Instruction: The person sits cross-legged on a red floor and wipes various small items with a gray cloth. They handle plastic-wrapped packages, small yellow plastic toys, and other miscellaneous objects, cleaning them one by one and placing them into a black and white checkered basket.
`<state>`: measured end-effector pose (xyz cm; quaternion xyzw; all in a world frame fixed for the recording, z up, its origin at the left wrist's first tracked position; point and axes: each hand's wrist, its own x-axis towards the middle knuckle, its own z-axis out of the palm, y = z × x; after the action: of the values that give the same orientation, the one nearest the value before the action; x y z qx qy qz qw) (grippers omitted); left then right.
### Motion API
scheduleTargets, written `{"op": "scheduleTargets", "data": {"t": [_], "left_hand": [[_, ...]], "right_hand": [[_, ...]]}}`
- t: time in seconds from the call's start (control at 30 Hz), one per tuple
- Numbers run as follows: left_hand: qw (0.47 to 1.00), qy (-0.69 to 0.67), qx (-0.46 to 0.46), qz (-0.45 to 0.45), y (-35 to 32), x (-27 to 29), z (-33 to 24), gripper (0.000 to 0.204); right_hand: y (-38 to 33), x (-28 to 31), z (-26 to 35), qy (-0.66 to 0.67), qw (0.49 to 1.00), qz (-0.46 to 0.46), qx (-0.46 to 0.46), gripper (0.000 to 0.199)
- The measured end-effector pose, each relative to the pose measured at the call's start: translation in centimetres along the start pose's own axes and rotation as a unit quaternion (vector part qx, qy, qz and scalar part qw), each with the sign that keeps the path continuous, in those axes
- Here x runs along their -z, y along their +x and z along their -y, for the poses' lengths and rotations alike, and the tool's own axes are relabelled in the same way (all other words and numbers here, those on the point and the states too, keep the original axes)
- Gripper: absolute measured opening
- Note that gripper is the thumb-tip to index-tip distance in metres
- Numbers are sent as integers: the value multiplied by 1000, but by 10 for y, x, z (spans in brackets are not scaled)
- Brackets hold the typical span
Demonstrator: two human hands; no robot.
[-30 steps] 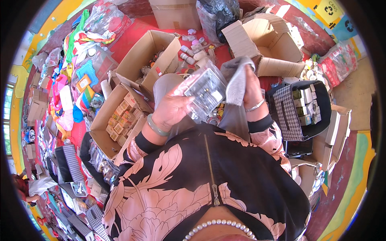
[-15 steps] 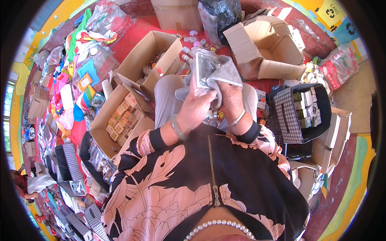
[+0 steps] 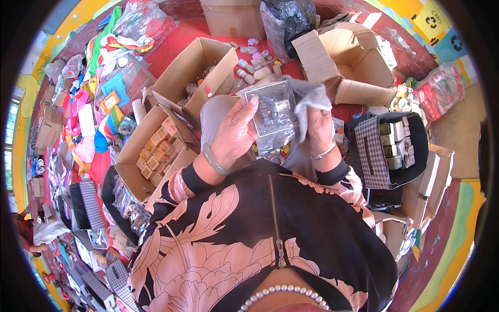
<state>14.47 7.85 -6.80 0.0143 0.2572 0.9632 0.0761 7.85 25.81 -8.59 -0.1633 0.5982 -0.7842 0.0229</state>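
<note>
The left hand (image 3: pixel 235 136) grasps a clear plastic package (image 3: pixel 271 112) upright at chest height, 12 o'clock of the torso, steadying it so the right hand (image 3: pixel 318 131), clenched on a grey cloth (image 3: pixel 306 99), can press against its face. An open carton of small boxes (image 3: pixel 156 151) sits at 9 o'clock.

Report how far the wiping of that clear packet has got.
Done: small boxes sit packed in an open carton. In hand: the left hand holds the clear packet while the right hand presses a grey cloth to it. Left: loose bottles lie beyond.
</note>
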Motion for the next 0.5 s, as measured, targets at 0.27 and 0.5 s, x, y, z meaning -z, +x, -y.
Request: {"op": "scheduleTargets", "data": {"t": [0.27, 0.5], "left_hand": [[947, 319, -12, 24, -6, 10, -4, 31], [876, 469, -36, 107, -8, 4, -8, 30]], "right_hand": [[11, 0, 29, 61, 975, 153, -149, 63], [6, -13, 14, 47, 983, 161, -82, 25]]}}
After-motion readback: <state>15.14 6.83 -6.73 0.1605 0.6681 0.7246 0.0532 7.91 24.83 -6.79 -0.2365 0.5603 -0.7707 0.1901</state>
